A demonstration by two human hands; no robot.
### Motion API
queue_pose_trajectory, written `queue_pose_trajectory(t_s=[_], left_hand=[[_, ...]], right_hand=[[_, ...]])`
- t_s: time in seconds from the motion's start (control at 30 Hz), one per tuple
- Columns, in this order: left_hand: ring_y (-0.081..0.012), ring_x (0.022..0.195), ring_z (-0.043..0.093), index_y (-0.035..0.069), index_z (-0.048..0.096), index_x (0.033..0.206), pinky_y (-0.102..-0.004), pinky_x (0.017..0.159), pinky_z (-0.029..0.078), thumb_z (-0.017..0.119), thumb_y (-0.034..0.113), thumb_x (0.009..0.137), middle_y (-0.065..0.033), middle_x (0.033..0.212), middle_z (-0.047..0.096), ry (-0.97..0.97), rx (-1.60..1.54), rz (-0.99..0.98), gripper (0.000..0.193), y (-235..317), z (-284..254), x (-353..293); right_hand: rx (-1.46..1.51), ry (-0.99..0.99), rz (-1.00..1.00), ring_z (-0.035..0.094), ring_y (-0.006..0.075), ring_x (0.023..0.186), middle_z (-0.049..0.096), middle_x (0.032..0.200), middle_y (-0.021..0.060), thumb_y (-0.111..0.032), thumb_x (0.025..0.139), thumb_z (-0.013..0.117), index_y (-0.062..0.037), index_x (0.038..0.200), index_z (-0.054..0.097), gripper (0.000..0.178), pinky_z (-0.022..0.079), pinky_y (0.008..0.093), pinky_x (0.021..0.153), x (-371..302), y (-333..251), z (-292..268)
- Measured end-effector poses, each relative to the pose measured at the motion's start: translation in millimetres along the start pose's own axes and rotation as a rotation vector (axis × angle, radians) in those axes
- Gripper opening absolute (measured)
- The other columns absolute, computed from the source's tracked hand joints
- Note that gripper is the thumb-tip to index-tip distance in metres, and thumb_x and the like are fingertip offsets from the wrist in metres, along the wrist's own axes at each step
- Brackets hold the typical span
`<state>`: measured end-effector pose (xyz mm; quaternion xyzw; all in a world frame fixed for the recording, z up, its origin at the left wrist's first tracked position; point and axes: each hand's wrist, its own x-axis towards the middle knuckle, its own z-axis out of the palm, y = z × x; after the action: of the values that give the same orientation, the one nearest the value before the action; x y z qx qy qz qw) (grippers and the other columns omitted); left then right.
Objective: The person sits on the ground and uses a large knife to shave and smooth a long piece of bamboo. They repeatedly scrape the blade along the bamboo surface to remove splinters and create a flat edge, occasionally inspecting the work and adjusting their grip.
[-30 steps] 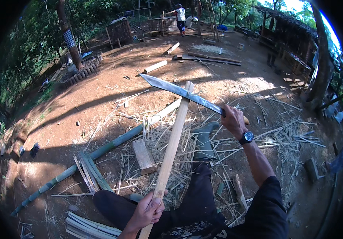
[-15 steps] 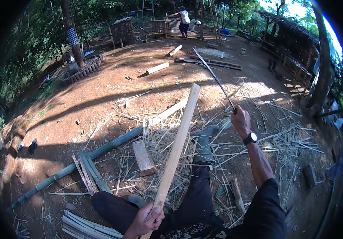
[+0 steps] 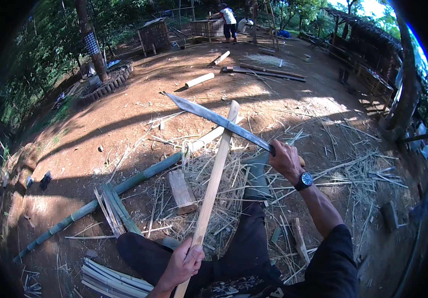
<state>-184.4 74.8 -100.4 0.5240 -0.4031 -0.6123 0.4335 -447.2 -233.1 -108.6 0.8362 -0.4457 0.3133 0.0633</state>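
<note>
My left hand (image 3: 186, 259) is closed round the lower part of a long, pale bamboo slat (image 3: 211, 193), which slants upward and away from me. In my right hand (image 3: 286, 162) is the handle of a machete (image 3: 217, 118). Its long grey blade points to the far left and crosses the slat near the upper end; whether the two touch I cannot tell. Beneath the slat's upper part a green bamboo pole (image 3: 147, 173) lies on the ground, its far end peeled pale. Just left of the slat is a short wooden block (image 3: 181, 191).
Shavings (image 3: 224, 171) cover the ground round my boot (image 3: 257, 180). Split bamboo strips (image 3: 112, 276) lie by my left leg, green split pieces (image 3: 118, 208) beyond. Farther off are cut logs (image 3: 199, 80) and dark planks (image 3: 268, 73). A person (image 3: 228, 23) stands by a woven bamboo enclosure (image 3: 208, 29).
The machete has swung from pointing up and away to lying across the slat, with my right hand moving slightly left and nearer. The slat has shifted a little left.
</note>
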Motion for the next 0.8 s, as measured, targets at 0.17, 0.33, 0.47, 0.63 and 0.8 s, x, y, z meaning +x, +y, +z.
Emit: queue_pose_trajectory(t_s=[0.17,0.33,0.47,0.63,0.8], left_hand=[[-0.0023,0.049,0.037,0.006,0.042,0.095,-0.0187,0.041,0.032,0.043,0.025,0.101,0.0017,0.069,0.043,0.077,0.006,-0.019,0.020,-3,-7,-5],[-0.0022,0.051,0.038,0.003,0.045,0.118,-0.0181,0.044,0.033,0.043,0.024,0.100,0.0015,0.070,0.043,-0.064,-0.064,-0.052,0.027,-6,-5,-19],[-0.0023,0.049,0.036,0.003,0.040,0.130,-0.0174,0.043,0.033,0.045,0.027,0.100,0.0012,0.072,0.042,-0.052,-0.053,0.041,0.038,-12,-6,-21],[-0.0015,0.051,0.038,0.005,0.048,0.110,-0.0182,0.043,0.032,0.046,0.024,0.100,0.0035,0.068,0.043,0.091,0.061,0.064,0.022,-4,-18,9],[-0.0012,0.050,0.035,0.005,0.046,0.113,-0.0173,0.042,0.031,0.045,0.023,0.100,0.0032,0.070,0.041,0.092,0.080,0.067,0.022,2,-12,14]], right_hand=[[0.045,-0.041,-0.227,0.062,0.0339,0.065,0.061,0.073,0.0138,-0.009,0.072,0.061,-0.0051,0.087,0.052,0.018,0.048,0.0444,0.059,-11,-29,5],[-0.002,0.088,0.139,0.060,0.0387,0.067,0.060,0.069,0.0192,-0.012,0.077,0.061,-0.0029,0.086,0.054,0.015,0.046,0.0469,0.060,19,22,10],[0.013,0.199,0.319,0.060,0.0407,0.070,0.061,0.071,0.0204,-0.014,0.081,0.060,-0.0032,0.088,0.057,0.013,0.044,0.0494,0.060,29,51,13],[0.113,0.030,-0.009,0.062,0.0347,0.070,0.062,0.076,0.0147,-0.013,0.073,0.065,-0.0046,0.091,0.056,0.022,0.048,0.0446,0.061,-17,-20,-4],[0.016,-0.155,-0.405,0.061,0.0335,0.067,0.062,0.082,0.0117,-0.012,0.066,0.067,-0.0058,0.097,0.053,0.035,0.048,0.0459,0.060,-34,-50,-12]])
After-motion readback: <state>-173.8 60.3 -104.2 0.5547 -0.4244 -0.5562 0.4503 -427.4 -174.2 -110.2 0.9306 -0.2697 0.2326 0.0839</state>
